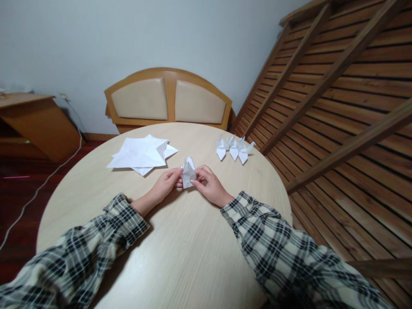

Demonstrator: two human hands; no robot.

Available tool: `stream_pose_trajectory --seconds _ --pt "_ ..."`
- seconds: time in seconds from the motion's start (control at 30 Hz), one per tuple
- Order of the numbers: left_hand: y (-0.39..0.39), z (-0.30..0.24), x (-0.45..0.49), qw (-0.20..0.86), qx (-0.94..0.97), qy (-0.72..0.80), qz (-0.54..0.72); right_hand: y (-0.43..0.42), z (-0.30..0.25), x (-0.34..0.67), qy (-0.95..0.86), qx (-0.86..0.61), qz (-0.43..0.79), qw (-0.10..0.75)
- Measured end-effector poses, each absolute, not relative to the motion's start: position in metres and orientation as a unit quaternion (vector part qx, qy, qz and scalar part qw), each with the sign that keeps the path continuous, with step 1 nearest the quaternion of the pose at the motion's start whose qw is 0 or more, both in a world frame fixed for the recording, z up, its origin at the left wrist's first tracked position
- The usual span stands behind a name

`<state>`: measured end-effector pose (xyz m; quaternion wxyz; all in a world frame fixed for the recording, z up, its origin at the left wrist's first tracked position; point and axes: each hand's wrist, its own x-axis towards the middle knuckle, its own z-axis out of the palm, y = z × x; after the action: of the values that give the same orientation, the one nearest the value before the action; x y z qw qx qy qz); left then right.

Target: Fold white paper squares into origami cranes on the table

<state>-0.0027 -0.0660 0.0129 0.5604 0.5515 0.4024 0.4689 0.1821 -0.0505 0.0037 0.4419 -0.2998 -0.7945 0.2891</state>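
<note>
Between my two hands, near the middle of the round table, is a small piece of folded white paper [188, 175] with pointed tips at its top. My left hand [167, 183] pinches its left edge, and my right hand [209, 183] pinches its right side with thumb and fingers. Beyond my right hand stand several finished paper cranes [234, 150] in a close row. A loose stack of white paper sheets [138, 153] lies past my left hand, its corners pointing different ways.
The round wooden table [180, 249] carries everything. Behind it is a wooden headboard [170, 98] with cream panels against the wall. Wooden slats [341, 120] lean along the right. A desk [28, 120] and a white cable [48, 182] are on the left.
</note>
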Motion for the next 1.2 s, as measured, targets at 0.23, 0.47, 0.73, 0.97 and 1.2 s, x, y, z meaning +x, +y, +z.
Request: stream_pose_trajectory --seconds 0.23,0.47,0.73,0.97,1.2 --pt "-0.064 0.01 -0.008 0.479 0.586 0.417 0.504 -0.054 0.005 0.184 -0.814 -0.283 0.307 0.403" --pt "-0.059 0.005 -0.012 0.417 0.595 0.452 0.518 -0.054 0.009 0.187 -0.824 -0.212 0.352 0.39" --pt "-0.064 0.013 -0.01 0.365 0.627 0.46 0.512 -0.056 0.005 0.181 -0.792 -0.291 0.339 0.415" --pt "-0.066 0.009 -0.009 0.293 0.655 0.458 0.525 -0.053 0.002 0.179 -0.757 -0.29 0.385 0.442" --pt "-0.071 0.017 -0.008 0.222 0.737 0.404 0.495 -0.05 -0.002 0.18 -0.757 -0.305 0.373 0.442"
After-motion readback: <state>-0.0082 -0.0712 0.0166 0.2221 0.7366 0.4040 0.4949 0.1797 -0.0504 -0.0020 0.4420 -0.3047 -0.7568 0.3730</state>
